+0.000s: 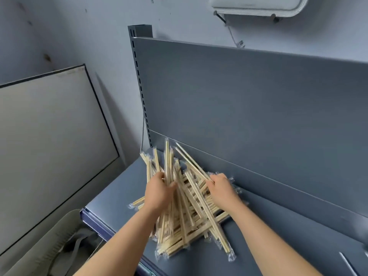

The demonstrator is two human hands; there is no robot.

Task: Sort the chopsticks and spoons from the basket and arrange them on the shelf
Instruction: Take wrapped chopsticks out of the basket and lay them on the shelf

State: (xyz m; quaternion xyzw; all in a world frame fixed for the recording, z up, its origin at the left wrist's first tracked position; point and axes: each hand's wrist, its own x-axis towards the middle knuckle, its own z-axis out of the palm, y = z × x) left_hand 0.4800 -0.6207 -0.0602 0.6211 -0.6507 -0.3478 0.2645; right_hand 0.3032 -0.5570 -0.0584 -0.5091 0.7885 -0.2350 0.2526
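Head view: both hands work in a heap of wrapped chopsticks on a grey shelf.

Head view: the chopsticks lie criss-crossed in clear sleeves at the shelf's left end, the far ones leaning against the back panel. The left hand grips a bunch of them that stands nearly upright, fingers curled round it. The right hand has its fingers curled over several pairs at the top of the heap, one long pair slanting up and away from its fingertips. A framed board leans on the wall to the left.
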